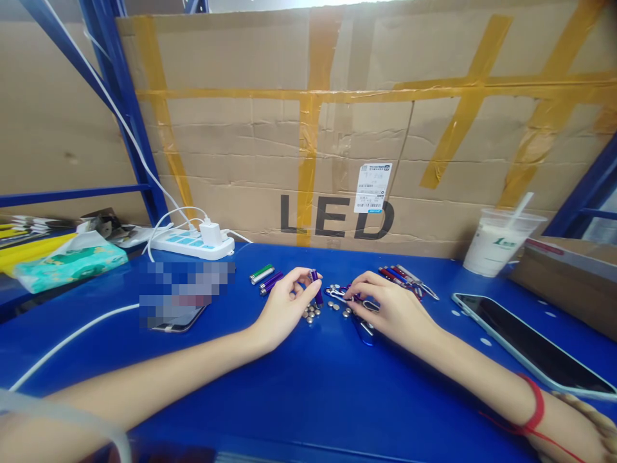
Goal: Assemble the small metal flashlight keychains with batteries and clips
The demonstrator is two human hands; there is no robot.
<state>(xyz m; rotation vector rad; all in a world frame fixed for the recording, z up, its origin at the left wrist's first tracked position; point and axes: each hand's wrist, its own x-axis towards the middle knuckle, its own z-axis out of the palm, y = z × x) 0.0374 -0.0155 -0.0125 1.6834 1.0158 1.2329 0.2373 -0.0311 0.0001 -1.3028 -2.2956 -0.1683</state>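
Note:
My left hand pinches a small purple metal tube, like a mini flashlight body, upright between thumb and fingers. Just below it lies a cluster of button cells on the blue table. To the right, my right hand reaches down into a pile of blue and silver parts with clips. Its fingers are curled with the tips close together at the pile; what they pinch is too small to make out. More button cells are scattered between the hands.
Green and purple tubes lie left of my hands; red tubes lie behind my right hand. A phone, drink cup, power strip, pixelated device and tissue pack surround them. A large cardboard box stands behind.

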